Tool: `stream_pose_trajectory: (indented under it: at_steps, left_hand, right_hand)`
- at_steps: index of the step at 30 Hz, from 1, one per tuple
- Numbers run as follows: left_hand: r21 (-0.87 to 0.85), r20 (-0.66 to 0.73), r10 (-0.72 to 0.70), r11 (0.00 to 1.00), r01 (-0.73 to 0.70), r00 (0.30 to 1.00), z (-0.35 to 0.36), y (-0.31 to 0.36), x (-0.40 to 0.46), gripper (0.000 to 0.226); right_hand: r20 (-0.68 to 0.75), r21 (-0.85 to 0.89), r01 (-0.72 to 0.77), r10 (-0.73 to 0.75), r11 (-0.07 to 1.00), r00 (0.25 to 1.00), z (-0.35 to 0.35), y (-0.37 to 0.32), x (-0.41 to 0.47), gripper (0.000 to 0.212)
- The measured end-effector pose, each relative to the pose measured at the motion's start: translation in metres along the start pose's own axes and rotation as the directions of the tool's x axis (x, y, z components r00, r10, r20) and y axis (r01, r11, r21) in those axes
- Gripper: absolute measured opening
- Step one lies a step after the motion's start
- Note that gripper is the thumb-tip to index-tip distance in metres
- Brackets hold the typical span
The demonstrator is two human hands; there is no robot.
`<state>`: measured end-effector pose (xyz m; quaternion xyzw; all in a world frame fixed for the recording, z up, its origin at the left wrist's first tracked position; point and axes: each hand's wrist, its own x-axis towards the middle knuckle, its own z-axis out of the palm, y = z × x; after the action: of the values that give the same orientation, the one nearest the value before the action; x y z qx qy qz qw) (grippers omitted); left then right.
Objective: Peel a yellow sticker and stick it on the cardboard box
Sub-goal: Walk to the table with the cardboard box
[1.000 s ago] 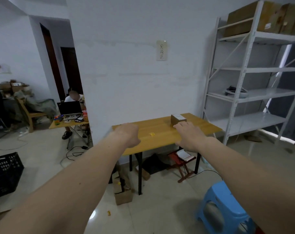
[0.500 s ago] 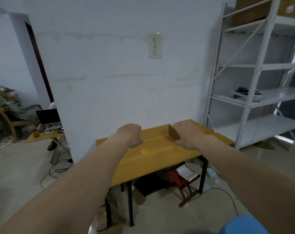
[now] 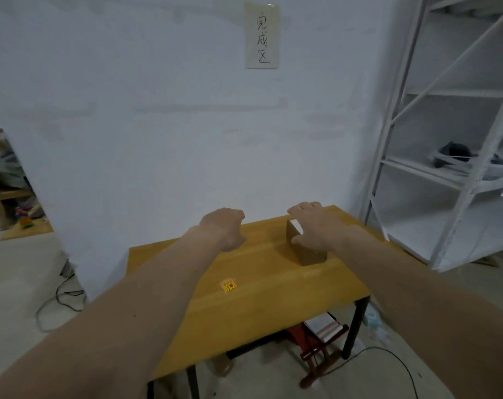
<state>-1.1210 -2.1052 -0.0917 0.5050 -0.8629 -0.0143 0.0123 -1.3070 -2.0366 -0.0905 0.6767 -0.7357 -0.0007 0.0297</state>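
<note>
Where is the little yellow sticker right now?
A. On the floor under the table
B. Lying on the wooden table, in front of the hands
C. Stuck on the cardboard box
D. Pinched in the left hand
B: the yellow sticker lies flat on the wooden table, nearer the camera than the left hand and the cardboard box, touching neither.

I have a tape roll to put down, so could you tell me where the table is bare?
The near right corner of the table, in front of the cardboard box, is bare, as is the near left strip beside the yellow sticker. The far right is crowded: the right hand covers the box.
</note>
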Motion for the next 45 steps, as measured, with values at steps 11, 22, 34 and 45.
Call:
stream_pose_trajectory:
  at_steps: [11,22,34,45]
  left_hand:
    - [-0.002,-0.066,-0.025,1.000,0.025,0.998,0.002,-0.031,0.226,0.054]
    - [0.001,-0.014,-0.006,1.000,0.006,1.000,0.044,-0.013,0.343,0.059]
    - [-0.059,0.026,-0.260,0.964,0.261,0.965,0.096,0.053,0.437,0.054]
    - [-0.039,0.103,-0.368,0.927,0.373,0.924,0.207,0.049,0.444,0.043]
  right_hand:
    - [-0.091,-0.067,0.098,-0.104,0.993,0.990,0.003,0.059,0.213,0.064]
    - [0.012,0.059,0.159,-0.160,0.985,0.987,0.059,0.127,0.330,0.067]
    - [0.151,0.118,0.443,-0.457,0.889,0.877,0.110,0.214,0.435,0.070]
    - [0.206,0.166,0.562,-0.586,0.810,0.784,0.220,0.195,0.443,0.055]
